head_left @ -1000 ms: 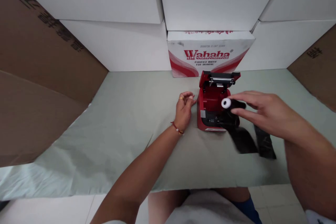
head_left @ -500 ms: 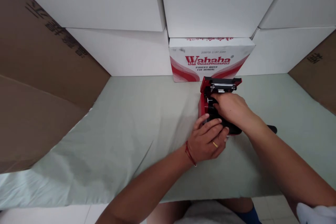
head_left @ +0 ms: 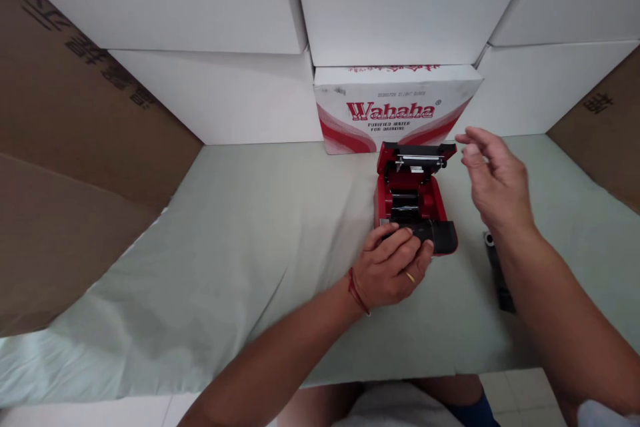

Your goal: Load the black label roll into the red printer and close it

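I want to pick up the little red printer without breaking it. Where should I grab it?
Hold the red printer by its low body, one hand on each side wall, coming from the front. Its lid stands open at the back and looks fragile, so don't lift by that. The left hand already rests on the front edge.

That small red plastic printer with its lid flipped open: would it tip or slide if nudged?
The small red plastic printer probably slides easily on the pale green cloth; the left hand steadies its front. Its raised lid might shift weight backward.
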### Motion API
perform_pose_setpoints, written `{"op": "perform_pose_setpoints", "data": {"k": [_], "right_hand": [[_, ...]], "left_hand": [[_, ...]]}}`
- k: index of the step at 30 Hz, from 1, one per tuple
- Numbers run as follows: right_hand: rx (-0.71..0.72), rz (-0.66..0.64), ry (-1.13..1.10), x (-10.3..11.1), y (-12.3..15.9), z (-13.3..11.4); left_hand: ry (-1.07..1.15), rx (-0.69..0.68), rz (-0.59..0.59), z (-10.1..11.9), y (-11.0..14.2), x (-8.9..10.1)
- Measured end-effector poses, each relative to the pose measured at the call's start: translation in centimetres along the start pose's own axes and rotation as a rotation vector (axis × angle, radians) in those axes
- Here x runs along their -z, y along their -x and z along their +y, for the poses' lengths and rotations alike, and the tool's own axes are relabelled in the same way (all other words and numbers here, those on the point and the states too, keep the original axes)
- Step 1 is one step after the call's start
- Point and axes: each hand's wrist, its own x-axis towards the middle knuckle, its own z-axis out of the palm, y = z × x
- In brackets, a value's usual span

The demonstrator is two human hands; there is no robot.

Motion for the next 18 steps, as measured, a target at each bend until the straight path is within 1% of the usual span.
{"op": "perform_pose_setpoints", "data": {"k": [3, 6, 8, 10, 13, 15, 18], "right_hand": [[-0.014, -0.107, -0.005, -0.8, -0.5, 0.7], [-0.014, -0.173, -0.011, -0.2, 0.3, -0.1], [0.016, -0.254, -0.017, 0.5, 1.6, -0.7], [0.083, -0.333, -0.004, 1.3, 3.3, -1.0], [0.175, -0.439, 0.069, 1.8, 6.0, -0.6], [0.194, -0.477, 0.137, 1.9, 7.3, -0.2], [0.194, -0.483, 0.177, 1.8, 7.9, 0.2]], "left_hand": [[-0.021, -0.023, 0.026, 0.0, -0.1, -0.1], [-0.007, -0.038, 0.037, -0.1, -0.3, 0.1], [-0.007, -0.029, 0.035, -0.1, -0.3, 0.2], [0.001, -0.019, 0.018, -0.1, -0.1, 0.2], [0.057, -0.002, -0.025, -0.1, 0.4, 0.1], [0.098, 0.021, -0.038, -0.1, 0.6, 0.0], [0.138, 0.072, -0.012, -0.8, 0.2, 0.3]]}}
